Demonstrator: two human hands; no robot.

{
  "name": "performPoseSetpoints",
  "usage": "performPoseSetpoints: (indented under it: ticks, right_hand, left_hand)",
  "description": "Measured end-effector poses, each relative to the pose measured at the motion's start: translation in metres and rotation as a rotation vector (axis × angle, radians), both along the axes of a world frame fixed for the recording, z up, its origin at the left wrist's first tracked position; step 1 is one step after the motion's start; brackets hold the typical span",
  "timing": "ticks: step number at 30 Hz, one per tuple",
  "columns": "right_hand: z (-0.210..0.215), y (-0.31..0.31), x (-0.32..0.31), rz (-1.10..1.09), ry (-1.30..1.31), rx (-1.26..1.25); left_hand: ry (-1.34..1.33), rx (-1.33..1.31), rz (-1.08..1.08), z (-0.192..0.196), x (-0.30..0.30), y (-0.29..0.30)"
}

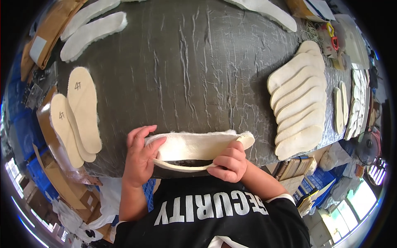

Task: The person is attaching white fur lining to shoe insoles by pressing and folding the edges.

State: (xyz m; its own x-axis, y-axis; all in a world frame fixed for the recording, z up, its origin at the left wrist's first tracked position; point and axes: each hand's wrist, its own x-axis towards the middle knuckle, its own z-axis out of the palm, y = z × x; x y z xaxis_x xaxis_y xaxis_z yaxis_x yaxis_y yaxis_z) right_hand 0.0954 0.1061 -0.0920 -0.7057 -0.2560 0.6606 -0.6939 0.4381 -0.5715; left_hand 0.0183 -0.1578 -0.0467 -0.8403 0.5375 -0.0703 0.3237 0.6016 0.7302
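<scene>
Both my hands hold a cream fleece-lined insole [194, 145] at the near edge of the grey wrinkled table [186, 70]. My left hand [140, 155] grips its left end, fingers curled over the fuzzy top. On the right part, my right hand [230, 162] pinches it, and a thin lower layer [182, 166] is pulled away from the fleece, leaving a dark gap between them.
Two tan insoles [80, 115] lie overlapping at the table's left. A fanned stack of several cream insoles [298, 105] lies at the right, with more thin ones [341, 108] beyond. Fleece insoles [93, 31] lie far left. Cardboard boxes [62, 182] stand lower left.
</scene>
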Motion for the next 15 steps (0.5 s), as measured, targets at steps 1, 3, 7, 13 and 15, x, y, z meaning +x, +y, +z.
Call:
performPoseSetpoints:
  ticks: [1, 3, 7, 13, 15]
  right_hand:
    - [-0.001, -0.002, 0.002, -0.008, 0.029, -0.011]
    - [0.0, -0.003, 0.004, -0.024, 0.018, -0.013]
    - [-0.002, -0.003, 0.005, -0.041, 0.047, -0.018]
    - [-0.004, 0.0, 0.004, -0.061, 0.005, -0.019]
    - [-0.008, 0.0, 0.007, -0.043, 0.002, -0.009]
  left_hand:
    - [-0.003, 0.004, -0.011, -0.002, -0.001, -0.001]
    - [0.319, -0.138, -0.031, -0.009, 0.001, -0.008]
    - [0.332, -0.089, 0.044, -0.014, 0.01, -0.017]
    - [0.131, -0.039, 0.051, -0.018, 0.007, -0.025]
    - [0.03, 0.044, 0.151, -0.023, 0.01, -0.027]
